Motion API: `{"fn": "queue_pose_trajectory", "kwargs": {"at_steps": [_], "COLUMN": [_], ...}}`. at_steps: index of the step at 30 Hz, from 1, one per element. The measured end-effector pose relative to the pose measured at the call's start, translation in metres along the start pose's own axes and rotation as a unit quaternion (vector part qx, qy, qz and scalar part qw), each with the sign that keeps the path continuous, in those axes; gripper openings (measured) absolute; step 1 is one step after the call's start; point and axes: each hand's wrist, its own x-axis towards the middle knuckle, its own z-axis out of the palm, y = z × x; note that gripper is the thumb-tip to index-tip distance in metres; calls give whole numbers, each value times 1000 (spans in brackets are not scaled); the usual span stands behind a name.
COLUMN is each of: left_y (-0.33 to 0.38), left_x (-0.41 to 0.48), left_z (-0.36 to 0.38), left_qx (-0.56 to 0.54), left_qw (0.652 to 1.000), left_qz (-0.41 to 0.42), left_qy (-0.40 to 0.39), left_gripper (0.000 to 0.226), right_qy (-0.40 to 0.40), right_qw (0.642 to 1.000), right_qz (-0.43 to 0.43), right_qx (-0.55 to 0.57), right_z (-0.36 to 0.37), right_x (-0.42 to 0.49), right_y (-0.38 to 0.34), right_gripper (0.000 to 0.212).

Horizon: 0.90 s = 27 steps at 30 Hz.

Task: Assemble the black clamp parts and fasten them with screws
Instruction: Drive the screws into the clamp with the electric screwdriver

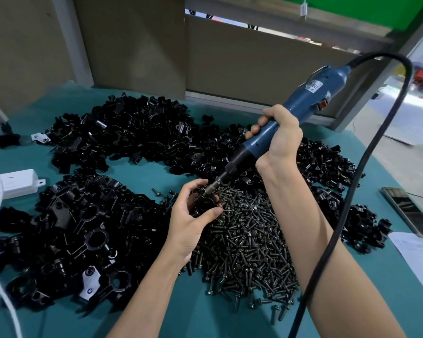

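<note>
Fingers (pixel 263 121) of the right hand (pixel 281 140) wrap round the blue electric screwdriver (pixel 310 93). The forearm rises steeply from the lower right, and the tool tilts down and left so its bit meets the black clamp part (pixel 206 203) held in the left hand (pixel 191 220). That hand, over the edge of the heap of screws (pixel 249 245), pinches the part between thumb and curled fingers (they hide most of it, and the screw under the bit is too small to make out). Piles of loose clamp parts (pixel 122 135) lie on the teal counter (pixel 137 176). The screwdriver's black cable (pixel 366 154) crosses in front of the right forearm and runs off the bottom edge.
</note>
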Motion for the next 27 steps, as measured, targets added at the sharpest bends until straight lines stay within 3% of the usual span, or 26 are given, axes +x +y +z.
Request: {"fn": "queue_pose_trajectory", "kwargs": {"at_steps": [2, 10, 27], "left_y": [0, -1, 1], "left_x": [0, 2, 2], "left_z": [0, 0, 2], "left_qx": [-8, 34, 39], "left_qw": [1000, 999, 999], "left_qz": [-8, 18, 26], "left_qy": [9, 12, 16], "left_gripper": [66, 45, 44], "right_qy": [0, 9, 9], "right_qw": [1000, 1000, 1000], "right_qz": [1, 10, 12], "right_qx": [8, 18, -2], "right_z": [0, -1, 2], "right_x": [0, -1, -1], "right_y": [0, 0, 1], "right_gripper": [17, 18, 17]}}
